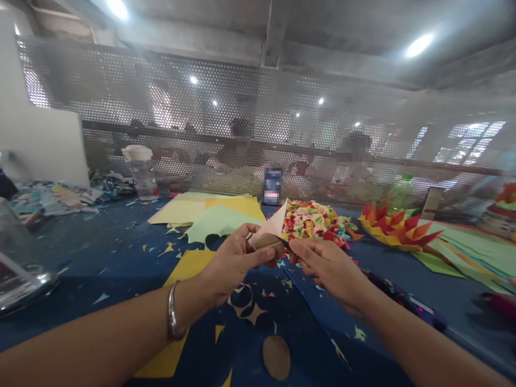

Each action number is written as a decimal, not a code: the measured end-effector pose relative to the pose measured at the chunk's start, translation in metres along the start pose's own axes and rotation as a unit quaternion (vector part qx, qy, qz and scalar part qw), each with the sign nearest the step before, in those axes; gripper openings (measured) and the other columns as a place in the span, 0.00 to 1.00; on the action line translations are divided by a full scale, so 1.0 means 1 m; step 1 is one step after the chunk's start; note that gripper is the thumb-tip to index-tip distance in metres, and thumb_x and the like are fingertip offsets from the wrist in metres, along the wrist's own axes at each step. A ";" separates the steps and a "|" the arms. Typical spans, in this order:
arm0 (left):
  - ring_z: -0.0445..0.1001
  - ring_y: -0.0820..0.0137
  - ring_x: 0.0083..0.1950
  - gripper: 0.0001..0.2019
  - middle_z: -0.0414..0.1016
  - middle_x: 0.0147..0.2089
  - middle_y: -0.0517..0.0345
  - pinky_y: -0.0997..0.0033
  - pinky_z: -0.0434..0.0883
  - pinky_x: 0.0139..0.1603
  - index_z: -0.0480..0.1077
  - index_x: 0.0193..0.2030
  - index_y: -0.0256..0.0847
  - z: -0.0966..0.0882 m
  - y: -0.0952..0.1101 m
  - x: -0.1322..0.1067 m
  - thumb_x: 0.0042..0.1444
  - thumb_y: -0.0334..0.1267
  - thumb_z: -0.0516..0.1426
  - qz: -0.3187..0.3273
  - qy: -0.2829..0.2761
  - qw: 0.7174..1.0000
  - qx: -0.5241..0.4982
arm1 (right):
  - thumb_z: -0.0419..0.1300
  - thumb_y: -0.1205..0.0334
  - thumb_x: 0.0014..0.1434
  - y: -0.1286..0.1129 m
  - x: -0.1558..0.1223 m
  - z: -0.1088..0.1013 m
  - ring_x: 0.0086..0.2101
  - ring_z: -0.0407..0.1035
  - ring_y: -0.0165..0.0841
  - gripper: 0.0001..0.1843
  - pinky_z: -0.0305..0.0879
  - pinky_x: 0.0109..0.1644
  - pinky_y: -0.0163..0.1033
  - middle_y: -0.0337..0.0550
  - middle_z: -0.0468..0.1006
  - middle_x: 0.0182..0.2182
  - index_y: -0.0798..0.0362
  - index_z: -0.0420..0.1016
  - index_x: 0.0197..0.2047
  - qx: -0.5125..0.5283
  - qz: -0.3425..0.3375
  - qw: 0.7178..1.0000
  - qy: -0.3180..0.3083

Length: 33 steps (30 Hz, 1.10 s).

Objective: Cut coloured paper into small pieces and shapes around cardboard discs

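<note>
My left hand (pixel 237 255) is closed, pinching a brown oval piece (pixel 268 243) together with a sheet of pale pink paper (pixel 276 221). At the oval's right edge is a small dark tool (pixel 284 243), which looks like scissors, gripped in my closed right hand (pixel 318 260). My fingers cover most of the tool. Another brown oval (pixel 276 357) lies on the blue table below my hands. Pale paper offcuts with round cut-outs (pixel 245 306) lie between them. A thin pointed metal tool (pixel 341 355), perhaps tweezers, rests to the right.
Behind my hands, a heap of small coloured paper pieces (pixel 314 220) sits beside yellow and green sheets (pixel 217 215). A phone (pixel 273 185) stands upright. Folded red-orange paper pieces (pixel 399 226) are at right, a lidded cup (pixel 140 172) at left. A perforated screen (pixel 181 107) stands behind.
</note>
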State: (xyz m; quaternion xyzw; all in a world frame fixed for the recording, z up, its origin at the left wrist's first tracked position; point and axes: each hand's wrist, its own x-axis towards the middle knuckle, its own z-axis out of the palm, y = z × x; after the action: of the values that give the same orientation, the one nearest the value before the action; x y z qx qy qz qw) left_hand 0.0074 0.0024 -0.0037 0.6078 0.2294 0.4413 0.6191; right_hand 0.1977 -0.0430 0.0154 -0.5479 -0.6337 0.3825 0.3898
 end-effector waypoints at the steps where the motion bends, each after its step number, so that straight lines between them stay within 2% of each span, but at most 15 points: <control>1: 0.73 0.72 0.33 0.18 0.75 0.33 0.57 0.71 0.62 0.34 0.60 0.44 0.38 0.000 0.000 0.000 0.53 0.36 0.63 0.001 0.001 1.000 0.002 | 0.51 0.41 0.63 0.000 0.000 0.000 0.18 0.41 0.24 0.24 0.37 0.19 0.33 0.28 0.50 0.17 0.53 0.68 0.29 -0.002 -0.001 1.000 0.001; 11: 0.72 0.73 0.34 0.16 0.74 0.33 0.59 0.70 0.63 0.36 0.61 0.41 0.38 0.000 0.001 0.000 0.52 0.35 0.64 -0.006 0.006 1.000 -0.003 | 0.50 0.42 0.65 0.001 0.000 0.002 0.18 0.42 0.24 0.24 0.38 0.19 0.32 0.28 0.50 0.16 0.53 0.66 0.28 -0.014 -0.016 1.000 0.013; 20: 0.71 0.73 0.33 0.14 0.75 0.32 0.58 0.72 0.60 0.34 0.64 0.39 0.37 0.000 0.000 0.000 0.51 0.36 0.65 -0.029 0.002 0.999 -0.028 | 0.49 0.43 0.65 0.000 0.000 0.002 0.17 0.41 0.24 0.24 0.38 0.18 0.33 0.28 0.50 0.16 0.53 0.66 0.27 -0.024 -0.020 0.999 0.016; 24: 0.69 0.73 0.32 0.12 0.74 0.29 0.59 0.71 0.59 0.34 0.66 0.34 0.37 0.001 -0.001 -0.001 0.49 0.37 0.66 -0.045 0.005 0.998 -0.039 | 0.49 0.43 0.65 0.000 0.000 0.003 0.17 0.42 0.24 0.23 0.39 0.18 0.33 0.28 0.50 0.16 0.53 0.65 0.27 -0.030 -0.024 0.999 0.020; 29: 0.67 0.72 0.31 0.10 0.73 0.29 0.58 0.71 0.59 0.32 0.69 0.32 0.37 0.003 0.003 -0.003 0.49 0.38 0.65 -0.070 -0.005 0.997 -0.039 | 0.49 0.44 0.65 0.000 0.000 0.002 0.18 0.44 0.25 0.23 0.40 0.19 0.33 0.29 0.51 0.16 0.52 0.65 0.27 -0.047 -0.029 0.998 0.021; 33: 0.64 0.73 0.32 0.06 0.68 0.28 0.60 0.70 0.60 0.35 0.71 0.28 0.37 0.004 0.008 -0.004 0.50 0.36 0.63 -0.057 -0.036 0.996 -0.055 | 0.50 0.44 0.65 0.000 0.000 0.000 0.19 0.45 0.25 0.22 0.42 0.20 0.33 0.30 0.51 0.17 0.52 0.65 0.27 -0.064 -0.035 0.997 0.019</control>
State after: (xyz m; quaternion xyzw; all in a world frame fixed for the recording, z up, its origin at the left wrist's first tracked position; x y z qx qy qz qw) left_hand 0.0066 -0.0040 0.0038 0.5740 0.2163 0.3952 0.6838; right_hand 0.1978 -0.0431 0.0158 -0.5563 -0.6681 0.3173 0.3789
